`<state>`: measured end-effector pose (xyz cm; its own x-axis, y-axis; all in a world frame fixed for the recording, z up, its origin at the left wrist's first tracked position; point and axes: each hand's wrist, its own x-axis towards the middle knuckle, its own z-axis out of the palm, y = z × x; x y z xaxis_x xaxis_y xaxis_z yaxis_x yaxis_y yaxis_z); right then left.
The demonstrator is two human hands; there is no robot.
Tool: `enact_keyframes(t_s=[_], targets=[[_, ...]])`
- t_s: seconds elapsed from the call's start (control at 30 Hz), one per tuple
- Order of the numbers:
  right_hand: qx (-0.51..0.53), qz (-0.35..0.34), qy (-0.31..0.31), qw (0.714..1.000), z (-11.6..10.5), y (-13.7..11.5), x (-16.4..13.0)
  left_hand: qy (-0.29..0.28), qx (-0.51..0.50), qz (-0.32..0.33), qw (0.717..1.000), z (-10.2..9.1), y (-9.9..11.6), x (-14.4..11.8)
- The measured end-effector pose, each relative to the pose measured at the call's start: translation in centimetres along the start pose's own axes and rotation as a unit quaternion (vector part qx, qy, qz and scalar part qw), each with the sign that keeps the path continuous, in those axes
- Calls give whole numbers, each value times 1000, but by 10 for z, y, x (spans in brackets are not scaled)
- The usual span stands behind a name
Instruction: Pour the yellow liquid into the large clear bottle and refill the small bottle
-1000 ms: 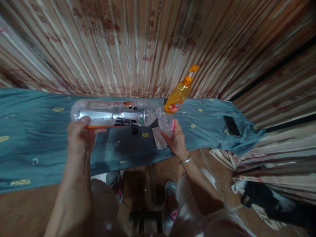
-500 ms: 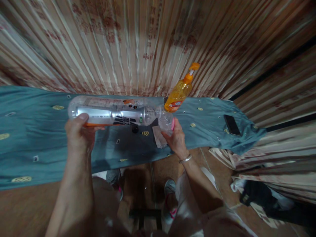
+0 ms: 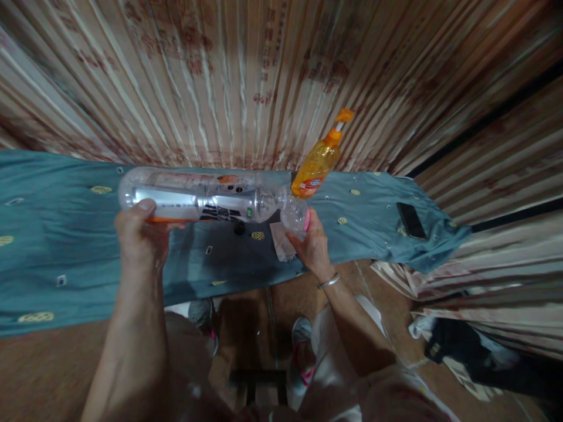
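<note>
Left of centre in the frame, the left hand (image 3: 143, 237) grips a clear bottle (image 3: 176, 196) sideways; just right of centre, the right hand (image 3: 313, 243) holds a small container (image 3: 292, 215) at its mouth, below an orange soap bottle (image 3: 315, 168).

I get a dim, greyish feed. Pale glare streaks the large clear plastic bottle with a silver label (image 3: 193, 197), and soft shadow darkens the teal patterned cloth (image 3: 369, 234) below it, toward the near edge. Fine detail is soft; wide-angle distortion splays the pleated beige fabric curtain (image 3: 237, 88), murkiest at upper right.
</note>
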<state>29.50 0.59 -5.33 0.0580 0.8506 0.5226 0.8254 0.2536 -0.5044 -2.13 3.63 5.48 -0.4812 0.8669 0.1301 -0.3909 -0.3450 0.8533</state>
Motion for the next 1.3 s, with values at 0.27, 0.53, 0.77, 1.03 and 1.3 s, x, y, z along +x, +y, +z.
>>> enact_keyframes(t_s=[0.27, 0.53, 0.77, 1.03, 1.3], targets=[[0, 12, -2, 1000, -2, -3, 1, 0, -2, -1, 1000, 6, 3, -4], [-11, 3, 7, 1000, -1, -2, -1, -7, -5, 5, 1000, 5, 2, -2], [1, 14, 1, 1000, -1, -3, 0, -12, 0, 14, 1000, 4, 2, -2], [3, 18, -8, 1000, -4, -7, 2, -34, -4, 32, 999, 4, 3, -3], [-1, 15, 2, 1000, -2, -5, 0, -21, -5, 27, 999, 4, 3, -2]])
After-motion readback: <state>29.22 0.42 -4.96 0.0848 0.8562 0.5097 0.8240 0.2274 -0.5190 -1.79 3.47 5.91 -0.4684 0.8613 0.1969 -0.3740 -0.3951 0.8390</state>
